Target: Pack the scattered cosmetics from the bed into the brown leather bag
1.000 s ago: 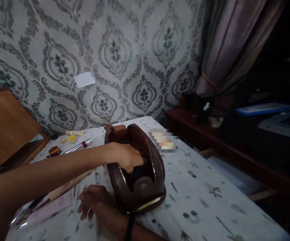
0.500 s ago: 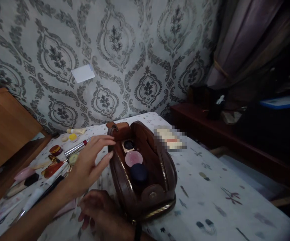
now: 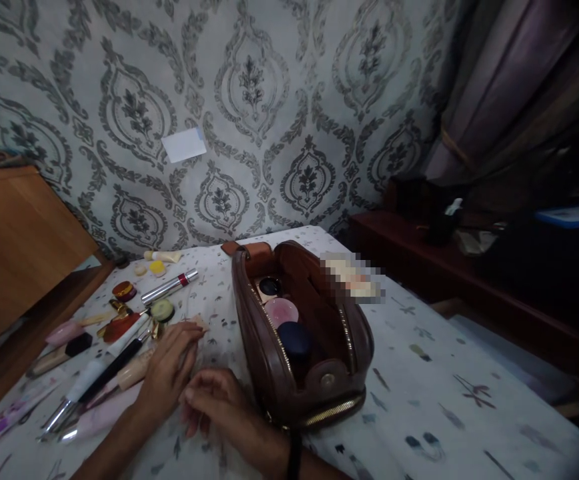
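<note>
My left hand (image 3: 169, 363) is low over the tablecloth among the cosmetics, fingers stretched out and slightly bent. Its fingertips are beside a small beige item (image 3: 200, 323); whether they touch it, I cannot tell. Close by, my right hand (image 3: 217, 400) hovers with loosely curled fingers apart and nothing in them. To the right of both hands stands a brown leather bag (image 3: 262, 353), its zipper open. Inside it are a dark blue round case (image 3: 294, 339), a pink round case (image 3: 282, 311) and a compact with a black round top (image 3: 270, 287).
Left of my hands lie a silver tube (image 3: 164, 289), a black brush handle (image 3: 112, 367), a pale pink tube (image 3: 104, 415) and several small jars. A pixelated flat item (image 3: 354, 279) lies beyond the bag. A wooden cabinet (image 3: 24, 240) borders the left side.
My left hand has moved from the bag's left rim down and toward me, to the table. The view has shifted slightly left. The bag's visible contents look the same.
</note>
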A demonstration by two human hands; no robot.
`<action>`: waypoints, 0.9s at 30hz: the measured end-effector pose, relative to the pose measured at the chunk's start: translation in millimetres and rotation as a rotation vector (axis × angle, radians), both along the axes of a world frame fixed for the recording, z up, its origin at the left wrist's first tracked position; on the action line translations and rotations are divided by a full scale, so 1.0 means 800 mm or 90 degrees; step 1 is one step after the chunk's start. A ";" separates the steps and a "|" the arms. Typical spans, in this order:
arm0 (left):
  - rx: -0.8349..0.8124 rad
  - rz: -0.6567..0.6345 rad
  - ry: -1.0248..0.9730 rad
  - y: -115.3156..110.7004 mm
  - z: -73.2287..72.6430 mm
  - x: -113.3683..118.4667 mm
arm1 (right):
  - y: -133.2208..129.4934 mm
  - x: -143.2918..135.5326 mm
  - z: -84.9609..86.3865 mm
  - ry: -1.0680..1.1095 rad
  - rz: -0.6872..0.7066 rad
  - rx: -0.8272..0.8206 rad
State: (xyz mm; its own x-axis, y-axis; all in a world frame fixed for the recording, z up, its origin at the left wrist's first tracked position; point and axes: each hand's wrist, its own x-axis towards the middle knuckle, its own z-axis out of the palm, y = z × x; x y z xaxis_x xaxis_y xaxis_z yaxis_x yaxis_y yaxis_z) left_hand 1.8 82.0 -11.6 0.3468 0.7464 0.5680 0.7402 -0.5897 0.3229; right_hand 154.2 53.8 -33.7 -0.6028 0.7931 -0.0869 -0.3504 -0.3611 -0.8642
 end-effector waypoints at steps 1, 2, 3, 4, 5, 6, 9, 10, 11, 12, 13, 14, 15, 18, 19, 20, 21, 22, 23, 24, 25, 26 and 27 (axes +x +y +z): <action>0.002 0.003 -0.014 -0.001 -0.006 -0.002 | 0.000 0.001 0.000 -0.006 0.005 0.000; 0.003 0.005 -0.025 -0.001 -0.012 -0.003 | 0.001 0.001 -0.001 -0.011 0.007 0.002; 0.004 0.001 -0.032 -0.001 -0.018 -0.004 | 0.002 0.001 -0.002 -0.014 0.009 0.006; 0.005 -0.009 -0.033 -0.001 -0.022 -0.005 | 0.002 0.001 -0.003 -0.015 0.010 0.011; 0.003 -0.022 -0.032 -0.002 -0.026 -0.006 | 0.002 0.000 -0.005 -0.015 0.008 0.019; 0.000 -0.040 -0.029 -0.002 -0.029 -0.006 | 0.002 0.000 -0.006 -0.015 0.003 0.027; -0.043 -0.091 -0.006 -0.003 -0.033 -0.005 | 0.002 0.000 -0.007 -0.027 -0.016 0.041; -0.071 -0.098 0.016 -0.002 -0.033 -0.005 | 0.002 0.000 -0.006 -0.037 -0.020 0.046; -0.094 -0.095 0.044 -0.002 -0.032 -0.005 | 0.002 0.001 -0.005 -0.044 -0.023 0.049; -0.115 -0.086 0.073 -0.002 -0.031 -0.004 | 0.002 0.001 -0.005 -0.052 -0.025 0.055; -0.134 -0.079 0.101 -0.001 -0.030 -0.004 | 0.002 0.001 -0.004 -0.059 -0.022 0.063; -0.149 -0.073 0.126 -0.001 -0.029 -0.004 | 0.003 0.002 -0.003 -0.067 -0.021 0.070; -0.162 -0.069 0.147 -0.001 -0.027 -0.004 | 0.003 0.002 -0.002 -0.077 -0.020 0.078; -0.180 -0.064 0.200 -0.002 -0.024 -0.003 | 0.004 0.003 0.001 -0.125 -0.036 0.119; -0.183 -0.062 0.218 -0.002 -0.023 -0.003 | 0.003 0.003 0.002 -0.147 -0.042 0.137; -0.184 -0.062 0.236 -0.003 -0.022 -0.003 | 0.003 0.003 0.003 -0.168 -0.046 0.161; -0.186 -0.061 0.253 -0.004 -0.021 -0.004 | 0.003 0.002 0.004 -0.188 -0.053 0.188; -0.188 -0.060 0.267 -0.005 -0.020 -0.004 | 0.002 0.002 0.005 -0.206 -0.059 0.217; -0.189 -0.059 0.278 -0.006 -0.019 -0.005 | 0.002 0.001 0.005 -0.222 -0.064 0.246; -0.189 -0.058 0.285 -0.007 -0.018 -0.005 | 0.002 0.000 0.005 -0.235 -0.071 0.275; -0.187 -0.056 0.290 -0.009 -0.018 -0.005 | 0.002 0.000 0.004 -0.248 -0.080 0.300; -0.183 -0.053 0.292 -0.010 -0.017 -0.006 | 0.002 -0.001 0.003 -0.259 -0.090 0.319; -0.176 -0.050 0.293 -0.011 -0.018 -0.006 | 0.003 -0.002 0.002 -0.268 -0.103 0.331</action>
State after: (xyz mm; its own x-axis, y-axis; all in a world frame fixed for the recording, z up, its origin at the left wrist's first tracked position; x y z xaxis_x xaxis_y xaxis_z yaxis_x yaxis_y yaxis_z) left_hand -2.7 73.2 -25.7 0.5736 0.8088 0.1295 0.7995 -0.5873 0.1263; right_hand 152.8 56.2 -31.9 -0.4709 0.8728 0.1282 0.0386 0.1655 -0.9855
